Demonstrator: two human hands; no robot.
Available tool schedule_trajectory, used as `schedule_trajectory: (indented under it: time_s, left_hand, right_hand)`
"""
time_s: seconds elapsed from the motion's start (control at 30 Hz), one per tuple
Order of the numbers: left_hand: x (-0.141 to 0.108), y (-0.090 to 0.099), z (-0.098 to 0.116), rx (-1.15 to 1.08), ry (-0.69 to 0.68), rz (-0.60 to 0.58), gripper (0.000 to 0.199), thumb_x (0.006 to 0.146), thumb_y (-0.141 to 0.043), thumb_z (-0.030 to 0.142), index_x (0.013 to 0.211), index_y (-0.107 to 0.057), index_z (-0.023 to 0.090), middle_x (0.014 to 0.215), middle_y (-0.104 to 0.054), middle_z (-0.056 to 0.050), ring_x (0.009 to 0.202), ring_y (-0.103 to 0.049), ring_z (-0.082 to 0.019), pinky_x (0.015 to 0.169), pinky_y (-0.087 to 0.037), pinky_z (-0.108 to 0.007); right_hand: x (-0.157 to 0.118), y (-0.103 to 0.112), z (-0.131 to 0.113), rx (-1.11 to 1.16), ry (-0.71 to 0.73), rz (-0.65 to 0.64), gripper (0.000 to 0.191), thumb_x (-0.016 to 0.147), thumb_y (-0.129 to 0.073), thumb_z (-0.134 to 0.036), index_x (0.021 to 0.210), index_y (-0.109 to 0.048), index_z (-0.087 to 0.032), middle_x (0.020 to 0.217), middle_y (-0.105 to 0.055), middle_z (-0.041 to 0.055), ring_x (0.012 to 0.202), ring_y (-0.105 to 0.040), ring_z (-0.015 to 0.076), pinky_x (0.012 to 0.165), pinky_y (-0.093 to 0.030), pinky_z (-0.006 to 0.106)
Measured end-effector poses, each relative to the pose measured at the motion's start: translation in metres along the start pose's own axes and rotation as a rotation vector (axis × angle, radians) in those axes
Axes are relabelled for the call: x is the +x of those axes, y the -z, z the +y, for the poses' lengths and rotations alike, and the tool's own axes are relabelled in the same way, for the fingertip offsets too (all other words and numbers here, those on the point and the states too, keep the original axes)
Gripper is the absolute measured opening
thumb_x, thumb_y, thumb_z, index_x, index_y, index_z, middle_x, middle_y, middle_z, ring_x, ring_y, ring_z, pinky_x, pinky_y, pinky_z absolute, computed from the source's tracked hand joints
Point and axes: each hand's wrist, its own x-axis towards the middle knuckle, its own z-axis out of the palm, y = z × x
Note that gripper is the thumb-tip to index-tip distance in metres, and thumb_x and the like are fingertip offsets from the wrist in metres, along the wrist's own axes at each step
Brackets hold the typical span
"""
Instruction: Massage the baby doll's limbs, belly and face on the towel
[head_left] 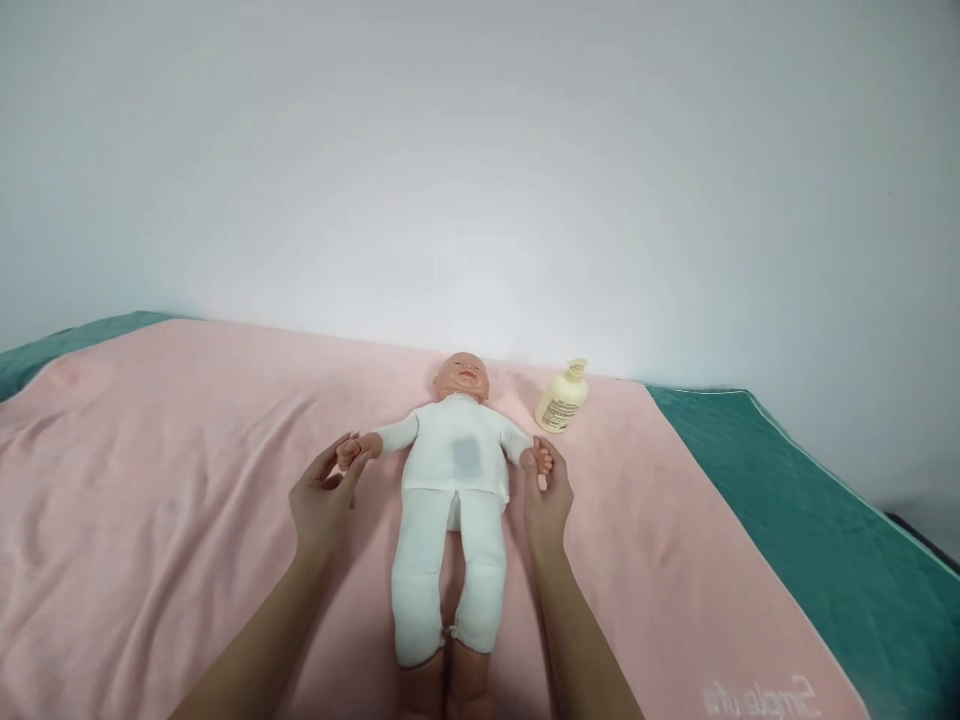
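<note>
A baby doll [456, 450] with a white cloth body lies on its back, head toward the wall, arms spread to both sides. A grey patch marks its chest. My left hand [327, 492] has its thumb and fingers closed around the doll's hand at the left. On the other side, my right hand [549, 492] holds the doll's other hand between thumb and fingers. A pale yellow pump bottle [562, 400] stands beside the doll's head, beyond my right hand.
A wrinkled pink blanket [645, 560] lies under the doll, with white lettering at its lower right. Green cloth [810, 520] shows at both sides. Behind the bed rises a pale wall [465, 180].
</note>
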Motion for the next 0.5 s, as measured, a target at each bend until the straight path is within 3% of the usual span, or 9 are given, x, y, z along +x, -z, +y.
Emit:
schedule_trajectory:
  time_s: [0.17,0.37,0.5]
  left_hand:
    - [-0.01,0.023,-0.009,0.314,0.053,-0.091,0.06,0.074,-0.065,0.053,0.124,-0.064,0.021,0.084,-0.073,-0.006,0.045,-0.049,-0.014,0.044,-0.041,-0.026]
    - [-0.014,0.028,-0.013,0.61,-0.034,-0.349,0.045,0.081,-0.055,0.05,0.118,-0.067,0.028,0.082,-0.075,-0.004,0.068,-0.067,-0.026,0.054,-0.044,-0.027]
    - [-0.014,0.027,-0.011,0.686,-0.098,-0.396,0.042,0.08,-0.056,0.049,0.115,-0.068,0.029,0.087,-0.075,-0.004,0.075,-0.069,-0.027,0.059,-0.045,-0.027]
  right_hand:
    - [-0.033,0.02,0.006,-0.075,-0.114,-0.103,0.051,0.084,-0.055,-0.044,0.13,-0.058,-0.021,0.119,-0.067,0.008,0.106,-0.064,0.0237,0.095,-0.051,0.037]
    - [-0.05,0.03,0.014,-0.209,-0.084,-0.227,0.049,0.088,-0.051,-0.043,0.133,-0.056,-0.025,0.138,-0.055,0.0055,0.126,-0.053,0.026,0.105,-0.044,0.042]
    - [-0.054,0.032,0.016,-0.229,-0.089,-0.222,0.047,0.087,-0.052,-0.041,0.132,-0.057,-0.029,0.146,-0.046,0.0034,0.129,-0.05,0.0266,0.107,-0.042,0.045]
